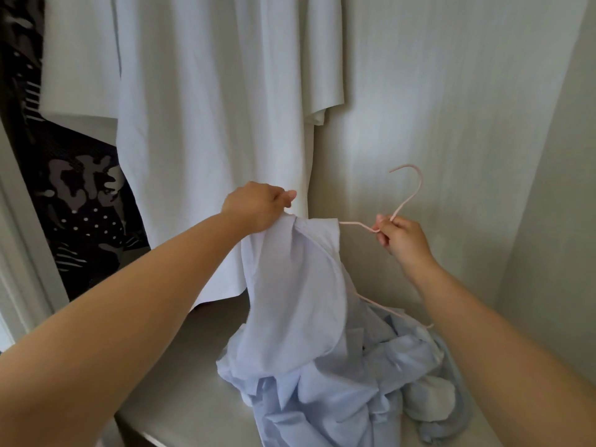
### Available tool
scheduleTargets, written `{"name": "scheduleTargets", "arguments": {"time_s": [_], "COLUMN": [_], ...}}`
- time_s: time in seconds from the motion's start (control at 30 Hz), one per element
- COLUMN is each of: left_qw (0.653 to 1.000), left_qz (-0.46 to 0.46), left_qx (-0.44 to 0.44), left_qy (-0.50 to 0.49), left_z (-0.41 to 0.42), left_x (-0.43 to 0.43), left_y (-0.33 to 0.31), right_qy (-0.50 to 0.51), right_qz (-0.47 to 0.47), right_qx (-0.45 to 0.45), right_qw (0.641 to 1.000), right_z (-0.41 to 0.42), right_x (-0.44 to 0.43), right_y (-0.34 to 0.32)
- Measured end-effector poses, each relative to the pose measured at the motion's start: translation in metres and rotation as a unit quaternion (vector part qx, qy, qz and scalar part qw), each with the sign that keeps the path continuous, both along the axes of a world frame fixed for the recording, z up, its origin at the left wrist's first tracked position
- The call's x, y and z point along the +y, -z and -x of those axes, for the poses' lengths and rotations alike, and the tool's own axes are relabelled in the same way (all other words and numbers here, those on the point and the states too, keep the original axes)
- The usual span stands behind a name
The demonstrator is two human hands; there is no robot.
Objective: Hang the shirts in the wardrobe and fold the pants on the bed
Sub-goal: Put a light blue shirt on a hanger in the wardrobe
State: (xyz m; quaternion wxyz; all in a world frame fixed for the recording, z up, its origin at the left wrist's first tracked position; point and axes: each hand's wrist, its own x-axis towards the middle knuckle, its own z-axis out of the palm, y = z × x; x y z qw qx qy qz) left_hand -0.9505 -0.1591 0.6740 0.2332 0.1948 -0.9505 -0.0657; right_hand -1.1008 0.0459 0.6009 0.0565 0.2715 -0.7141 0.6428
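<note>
Trailing onto wardrobe shelf (180, 366), gripped blue shirt (300, 301).

Soft, diffuse daylight fills the wardrobe, brightest on the back panel (387, 140), where the thin pink hanger (408, 202) shows sharp. The side wall (554, 188) at right sits dimmer, and the dark patterned garment (80, 188) at left sinks into shadow. The pale blue shirt (290, 285) looks washed out. Wide-angle distortion stretches the left forearm (129, 301) and right forearm (500, 350) toward the lower corners.
</note>
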Motion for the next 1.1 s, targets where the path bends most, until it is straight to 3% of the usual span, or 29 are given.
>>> {"name": "scheduleTargets", "arguments": {"time_s": [0.1, 0.17, 0.47, 0.57, 0.63, 0.7, 0.77, 0.83, 0.9, 1.0, 1.1], "left_qw": [0.989, 0.983, 0.987, 0.987, 0.984, 0.975, 0.961, 0.944, 0.935, 0.934, 0.944], "left_qz": [0.006, 0.055, 0.056, 0.032, -0.003, -0.046, -0.098, -0.146, -0.158, -0.149, -0.124], "left_qx": [-0.076, -0.098, 0.035, 0.107, 0.157, 0.208, 0.252, 0.279, 0.29, 0.287, 0.27], "left_qy": [0.128, 0.143, 0.149, 0.115, 0.083, 0.056, 0.058, 0.094, 0.131, 0.153, 0.142], "left_z": [-0.003, 0.001, 0.013, 0.002, -0.007, -0.013, -0.018, -0.023, -0.029, -0.037, -0.046], "left_x": [0.015, 0.025, 0.031, 0.01, -0.004, -0.017, -0.028, -0.034, -0.038, -0.039, -0.046], "left_y": [0.004, 0.014, 0.032, 0.038, 0.044, 0.049, 0.052, 0.051, 0.051, 0.051, 0.05], "right_qy": [0.003, 0.0, -0.042, 0.104, 0.239, 0.289, 0.192, 0.007, -0.088, -0.104, -0.069], "right_qz": [0.006, 0.014, -0.083, -0.013, 0.059, 0.03, -0.172, -0.293, -0.348, -0.416, -0.355], "right_qx": [0.009, 0.027, 0.169, 0.217, 0.123, -0.042, -0.094, -0.072, -0.03, 0.025, 0.007], "right_qw": [1.0, 1.0, 0.981, 0.971, 0.962, 0.956, 0.962, 0.953, 0.933, 0.903, 0.932], "right_z": [-0.005, -0.01, -0.038, -0.02, 0.001, 0.018, 0.023, 0.011, 0.0, 0.0, 0.005], "right_x": [-0.005, -0.01, -0.036, -0.025, -0.013, -0.005, -0.01, -0.025, -0.042, -0.061, -0.07], "right_y": [-0.001, -0.006, -0.02, -0.002, 0.017, 0.04, 0.065, 0.083, 0.094, 0.103, 0.102]}}
